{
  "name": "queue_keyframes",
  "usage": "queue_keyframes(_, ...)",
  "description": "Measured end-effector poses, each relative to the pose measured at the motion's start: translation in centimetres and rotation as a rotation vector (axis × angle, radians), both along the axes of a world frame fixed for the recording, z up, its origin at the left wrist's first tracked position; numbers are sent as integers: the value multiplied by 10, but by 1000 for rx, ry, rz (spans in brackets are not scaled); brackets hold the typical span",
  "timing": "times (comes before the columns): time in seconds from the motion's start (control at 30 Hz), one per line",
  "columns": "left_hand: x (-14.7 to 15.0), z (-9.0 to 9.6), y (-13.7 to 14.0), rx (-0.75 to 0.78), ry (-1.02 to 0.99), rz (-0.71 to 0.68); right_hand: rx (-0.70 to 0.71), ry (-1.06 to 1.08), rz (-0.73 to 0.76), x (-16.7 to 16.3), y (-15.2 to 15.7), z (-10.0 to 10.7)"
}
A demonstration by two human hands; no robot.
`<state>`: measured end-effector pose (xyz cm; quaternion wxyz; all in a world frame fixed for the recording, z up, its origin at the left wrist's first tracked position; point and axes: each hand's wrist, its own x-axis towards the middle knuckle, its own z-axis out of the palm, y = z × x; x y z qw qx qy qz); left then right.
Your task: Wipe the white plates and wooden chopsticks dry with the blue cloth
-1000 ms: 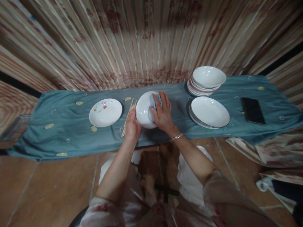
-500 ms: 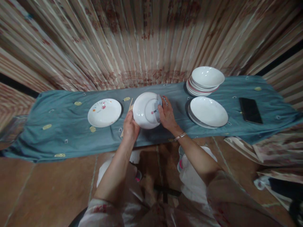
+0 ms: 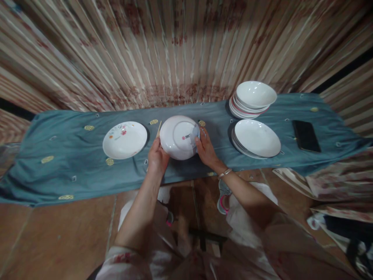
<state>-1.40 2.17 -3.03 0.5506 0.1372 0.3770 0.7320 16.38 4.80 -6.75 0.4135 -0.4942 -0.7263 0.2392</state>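
Tablecloth (image 3: pixel 72 155) spreads beneath the left hand (image 3: pixel 159 157) and right hand (image 3: pixel 206 149). Right of the right hand stand stacked plates (image 3: pixel 258 138), stacked bowls (image 3: pixel 256 96) behind them. A floral plate (image 3: pixel 125 142) lies left of the left hand. Between the hands, a white dish (image 3: pixel 173 142) shows its underside: the left grips one edge, the right holds a pale-blue cloth (image 3: pixel 197 132) against the other. Chopsticks (image 3: pixel 159 129) show behind the left.

It's dim in here, the light muted and seemingly from above. Small bright glints sit in the top bowl (image 3: pixel 256 93), and a softer sheen lies on the held dish (image 3: pixel 175 134), its lettering (image 3: pixel 186 137) blurred. Dark shadow pools on the floor (image 3: pixel 204 198) below the tablecloth (image 3: pixel 81 155). Toward the sides, the curtain (image 3: pixel 186 66) stretches and smears.
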Motion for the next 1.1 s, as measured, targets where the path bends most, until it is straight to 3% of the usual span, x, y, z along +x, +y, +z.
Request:
queue_keyframes(0.3,-6,1,0,-20,8,-133,-27,-111,-15,-2,-20,-11)
queue_keyframes(0.67,-3,11,-5,36,16,-195,192,-403,155,-10,-59,-3)
queue_keyframes(1.1,-2,9,-2,51,37,-177,332,-551,288,-24,-55,10)
